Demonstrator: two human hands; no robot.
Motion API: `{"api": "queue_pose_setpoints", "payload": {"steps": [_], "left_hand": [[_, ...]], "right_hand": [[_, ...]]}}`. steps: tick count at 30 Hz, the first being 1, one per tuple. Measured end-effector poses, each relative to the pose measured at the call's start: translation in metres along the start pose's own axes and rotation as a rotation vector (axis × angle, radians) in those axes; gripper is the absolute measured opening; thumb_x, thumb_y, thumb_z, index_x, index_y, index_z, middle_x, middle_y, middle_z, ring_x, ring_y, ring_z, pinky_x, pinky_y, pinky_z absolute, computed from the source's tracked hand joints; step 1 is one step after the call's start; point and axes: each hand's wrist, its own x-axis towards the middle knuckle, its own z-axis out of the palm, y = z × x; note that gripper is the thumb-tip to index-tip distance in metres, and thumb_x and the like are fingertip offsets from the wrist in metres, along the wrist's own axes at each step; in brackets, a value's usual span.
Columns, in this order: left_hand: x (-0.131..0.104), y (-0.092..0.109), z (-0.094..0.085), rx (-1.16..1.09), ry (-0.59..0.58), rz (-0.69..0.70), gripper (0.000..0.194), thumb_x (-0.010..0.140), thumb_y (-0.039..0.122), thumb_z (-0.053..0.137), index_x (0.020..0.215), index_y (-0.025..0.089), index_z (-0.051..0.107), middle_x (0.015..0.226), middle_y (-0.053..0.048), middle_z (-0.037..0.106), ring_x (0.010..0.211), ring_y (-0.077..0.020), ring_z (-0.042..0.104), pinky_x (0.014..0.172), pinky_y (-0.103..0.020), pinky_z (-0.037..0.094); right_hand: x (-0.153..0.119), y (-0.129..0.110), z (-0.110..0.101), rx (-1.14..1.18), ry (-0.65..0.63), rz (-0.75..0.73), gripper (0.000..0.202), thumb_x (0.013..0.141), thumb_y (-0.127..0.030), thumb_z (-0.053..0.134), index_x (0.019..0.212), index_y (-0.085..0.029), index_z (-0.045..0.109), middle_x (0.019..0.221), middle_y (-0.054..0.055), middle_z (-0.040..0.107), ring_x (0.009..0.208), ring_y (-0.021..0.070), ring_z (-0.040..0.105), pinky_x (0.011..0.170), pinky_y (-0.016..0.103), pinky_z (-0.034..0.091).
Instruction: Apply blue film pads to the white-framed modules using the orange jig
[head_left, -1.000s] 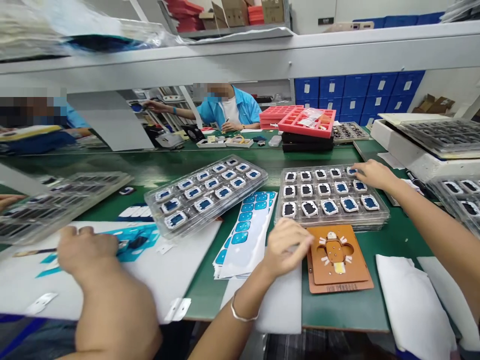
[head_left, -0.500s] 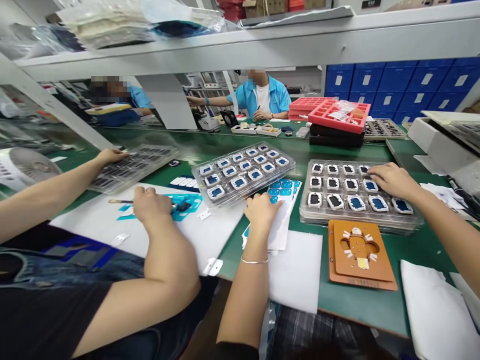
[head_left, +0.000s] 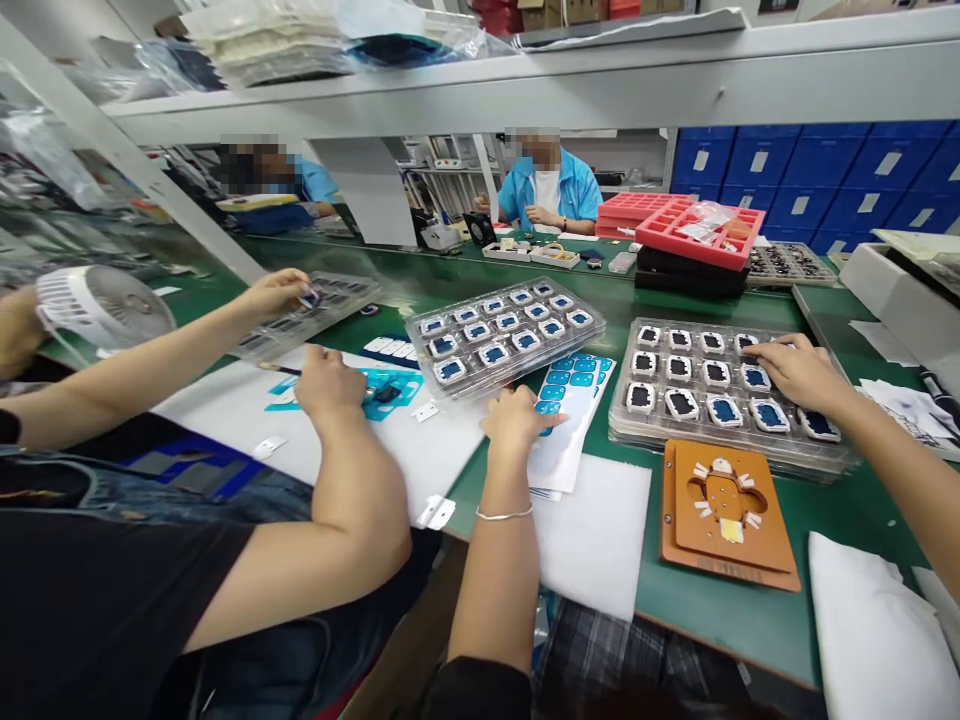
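My left hand [head_left: 517, 415], a bangle at its wrist, rests with fingers spread at the near edge of a tilted clear tray [head_left: 502, 335] of white-framed parts, beside a sheet of blue stickers [head_left: 556, 385]. My right hand [head_left: 799, 372] reaches over a stack of clear trays [head_left: 660, 435], fingertips at a white-framed part [head_left: 746, 343] in the top row; whether they grip it is too small to tell. In front of that stack lies an orange fixture [head_left: 727, 510] with white tabs and a hollow. A white foam sheet [head_left: 596, 530] lies left of the fixture.
At left, a co-worker's hand [head_left: 277, 292] lifts a small part above another tray [head_left: 341, 300]; the other hand [head_left: 330, 385] is over a white mat [head_left: 225, 400]. A fan [head_left: 105, 305] stands far left. Red trays [head_left: 701, 230] sit behind, and white cloth [head_left: 877, 620] lies right.
The view has shifted, moving the scene slightly right. The co-worker's far hand has risen from the left tray with a small part. My hands stay at about the same places.
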Motion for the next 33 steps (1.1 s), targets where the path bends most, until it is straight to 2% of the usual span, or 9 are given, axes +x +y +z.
{"api": "queue_pose_setpoints", "payload": {"steps": [7,11,18,20,23,26,28,31,33], "left_hand": [[0.005,0.002,0.003,-0.05,-0.011,-0.026,0.05,0.069,0.043,0.081,0.107,0.02,0.058,0.142,-0.018,0.044,0.134,-0.0362,0.037,0.097,-0.044,0.041],[-0.001,0.008,0.004,-0.054,0.034,-0.057,0.05,0.068,0.038,0.082,0.105,0.02,0.055,0.139,-0.019,0.045,0.133,-0.0366,0.038,0.097,-0.046,0.041],[-0.022,0.021,0.006,-0.039,0.138,0.054,0.028,0.075,0.029,0.073,0.096,0.022,0.055,0.134,-0.013,0.048,0.13,-0.0348,0.038,0.101,-0.05,0.034],[-0.028,0.023,0.004,-0.05,0.162,0.104,0.022,0.078,0.026,0.069,0.094,0.022,0.054,0.132,-0.011,0.052,0.128,-0.0352,0.039,0.099,-0.05,0.034],[-0.037,0.026,0.002,-0.082,0.183,0.205,0.015,0.084,0.013,0.057,0.095,0.022,0.051,0.117,-0.009,0.064,0.119,-0.0335,0.049,0.097,-0.052,0.034],[-0.05,0.03,0.005,-0.127,0.191,0.342,0.021,0.085,0.005,0.048,0.098,0.022,0.049,0.108,-0.007,0.068,0.11,-0.0291,0.058,0.097,-0.051,0.036],[-0.059,0.033,0.011,-0.213,0.185,0.515,0.022,0.085,0.005,0.047,0.1,0.022,0.049,0.108,-0.005,0.068,0.104,-0.0233,0.062,0.097,-0.044,0.039],[-0.074,0.038,0.027,-0.488,0.229,1.023,0.024,0.087,0.007,0.051,0.104,0.024,0.051,0.104,-0.002,0.07,0.094,-0.0166,0.065,0.09,-0.034,0.043],[-0.085,0.042,0.038,-0.6,0.274,1.412,0.026,0.091,0.007,0.052,0.109,0.025,0.053,0.101,0.0,0.072,0.09,-0.0148,0.065,0.087,-0.034,0.041]], "right_hand": [[0.012,0.0,-0.001,0.012,-0.019,0.034,0.045,0.094,-0.039,0.033,0.122,-0.03,0.066,0.116,0.011,0.07,0.12,0.0381,0.051,0.085,0.056,0.047],[0.017,0.001,-0.001,0.077,0.026,0.026,0.039,0.091,-0.038,0.042,0.116,-0.028,0.07,0.11,0.01,0.072,0.113,0.0356,0.054,0.086,0.052,0.047],[0.017,0.003,-0.007,0.255,0.169,0.067,0.036,0.088,-0.049,0.053,0.101,-0.023,0.073,0.093,0.012,0.073,0.1,0.0339,0.058,0.08,0.047,0.051],[0.01,-0.003,-0.014,0.384,0.252,0.112,0.037,0.086,-0.053,0.056,0.098,-0.022,0.072,0.092,0.012,0.073,0.096,0.0324,0.061,0.079,0.046,0.052],[-0.013,-0.018,-0.029,0.64,0.383,0.172,0.038,0.082,-0.054,0.063,0.1,-0.02,0.069,0.095,0.012,0.072,0.09,0.0275,0.064,0.081,0.043,0.053],[-0.054,-0.04,-0.04,0.763,0.417,0.164,0.038,0.083,-0.051,0.065,0.106,-0.021,0.066,0.097,0.01,0.071,0.088,0.0223,0.067,0.078,0.035,0.057],[-0.086,-0.056,-0.043,0.881,0.38,0.111,0.033,0.083,-0.046,0.069,0.107,-0.022,0.066,0.091,0.008,0.071,0.082,0.0195,0.068,0.07,0.031,0.059],[-0.124,-0.077,-0.04,0.99,0.263,-0.008,0.023,0.087,-0.038,0.067,0.107,-0.026,0.068,0.087,0.004,0.071,0.062,0.0139,0.067,0.053,0.025,0.058],[-0.137,-0.088,-0.038,0.992,0.195,-0.104,0.019,0.091,-0.031,0.062,0.109,-0.029,0.07,0.087,0.002,0.07,0.059,0.0115,0.065,0.051,0.023,0.057]]}}
